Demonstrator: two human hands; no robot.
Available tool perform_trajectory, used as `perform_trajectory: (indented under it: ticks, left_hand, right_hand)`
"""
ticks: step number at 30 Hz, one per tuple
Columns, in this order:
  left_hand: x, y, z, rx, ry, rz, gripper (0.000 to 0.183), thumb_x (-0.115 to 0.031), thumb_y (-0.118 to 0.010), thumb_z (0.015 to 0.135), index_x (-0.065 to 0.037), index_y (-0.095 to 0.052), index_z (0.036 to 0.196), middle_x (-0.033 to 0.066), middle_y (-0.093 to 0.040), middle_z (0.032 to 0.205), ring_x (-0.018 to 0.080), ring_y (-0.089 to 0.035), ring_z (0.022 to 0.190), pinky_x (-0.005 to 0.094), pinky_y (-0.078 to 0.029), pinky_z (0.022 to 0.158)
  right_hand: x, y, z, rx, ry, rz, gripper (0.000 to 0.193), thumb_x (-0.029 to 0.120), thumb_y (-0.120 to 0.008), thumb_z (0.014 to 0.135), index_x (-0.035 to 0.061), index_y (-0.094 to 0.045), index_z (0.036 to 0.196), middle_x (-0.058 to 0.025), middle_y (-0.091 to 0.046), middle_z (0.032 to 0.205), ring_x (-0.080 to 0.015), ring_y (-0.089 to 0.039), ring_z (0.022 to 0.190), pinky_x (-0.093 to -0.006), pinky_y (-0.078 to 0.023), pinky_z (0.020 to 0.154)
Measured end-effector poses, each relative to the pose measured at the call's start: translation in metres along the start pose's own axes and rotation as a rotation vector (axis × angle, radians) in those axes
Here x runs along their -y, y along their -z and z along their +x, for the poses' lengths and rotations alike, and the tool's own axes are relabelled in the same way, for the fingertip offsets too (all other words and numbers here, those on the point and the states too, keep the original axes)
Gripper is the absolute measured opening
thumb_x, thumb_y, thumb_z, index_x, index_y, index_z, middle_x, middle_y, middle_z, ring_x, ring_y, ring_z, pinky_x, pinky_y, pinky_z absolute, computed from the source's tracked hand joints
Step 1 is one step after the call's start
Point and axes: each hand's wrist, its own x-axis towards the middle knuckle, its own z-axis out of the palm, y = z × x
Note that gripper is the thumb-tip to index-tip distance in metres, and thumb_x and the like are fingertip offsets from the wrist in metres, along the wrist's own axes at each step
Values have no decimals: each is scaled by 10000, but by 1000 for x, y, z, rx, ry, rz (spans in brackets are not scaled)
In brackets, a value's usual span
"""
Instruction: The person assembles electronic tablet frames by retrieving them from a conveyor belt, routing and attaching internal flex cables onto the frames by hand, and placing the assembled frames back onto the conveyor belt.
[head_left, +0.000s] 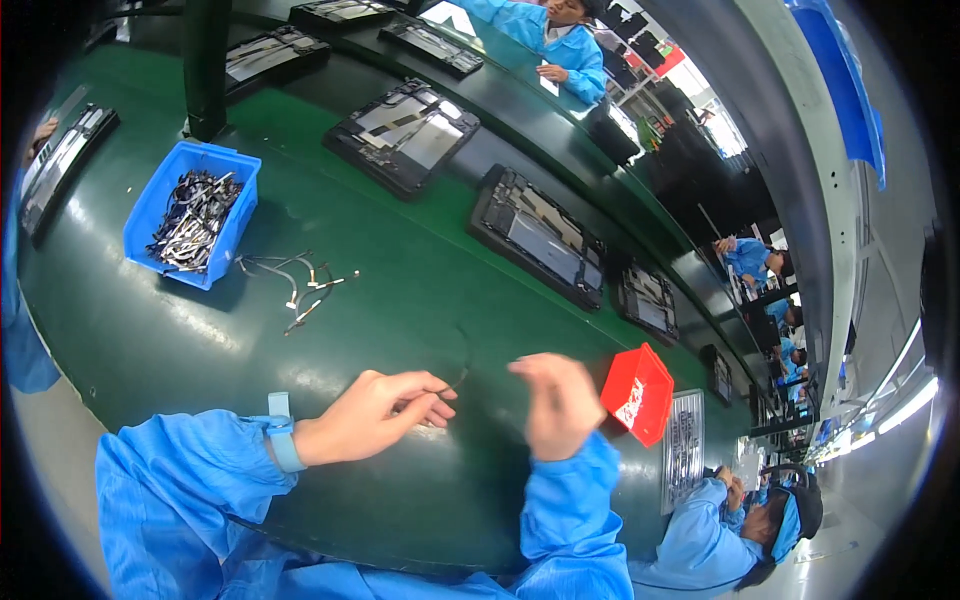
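Observation:
My left hand [375, 415], with a light-blue wrist strap [285, 440], is closed in a pinch on a thin dark cable [463, 372]. The cable's free end curves up and away from the fingertips over the green bench. To its right, my right hand [562, 402] is raised and smeared by motion, so whether its fingers hold anything cannot be made out. Several loose cables with small white tags [300, 285] lie on the bench ahead and to the left. Beside them stands a blue bin [240, 205] full of similar cables.
A red bin [652, 385] with small white pieces stands right of my right hand, by a clear tray [684, 450]. Opened black devices [405, 135] line the far side; another device [66, 165] is at far left. A green post [207, 70] rises behind the blue bin. Co-workers [700, 535] sit nearby.

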Motion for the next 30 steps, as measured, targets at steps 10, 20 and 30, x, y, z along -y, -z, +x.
perform_trajectory:
  ticks: [10, 20, 30]
  left_hand:
    - [6, 3, 17, -206, -49, 2, 197, -61, -454, 968, 66, -571, 1064, 163, -681, 949, 206, -684, 859, 308, -560, 773]
    - [-6, 49, 117, -719, -182, -266, 242, -188, -527, 958, 12, -574, 1086, 140, -641, 1104, 253, -624, 1050, 342, -504, 918]
    - [3, 71, 198, -425, 20, 463, 195, -170, -604, 845, -42, -737, 907, 143, -694, 956, 238, -606, 1007, 331, -416, 935]
  right_hand:
    - [-133, 130, -78, -53, -688, -320, 241, -11, -733, 733, -4, -707, 972, -173, -698, 952, -220, -682, 906, -335, -537, 801]
    - [-111, 40, -5, -127, -254, -211, 310, 90, -749, 743, 44, -601, 1011, -146, -572, 1218, -346, -510, 1150, -410, -410, 979]
    - [-193, -76, 6, -193, -655, -100, 577, 327, -588, 901, -15, -429, 1338, -270, -426, 1352, -420, -432, 1231, -453, -355, 1040]
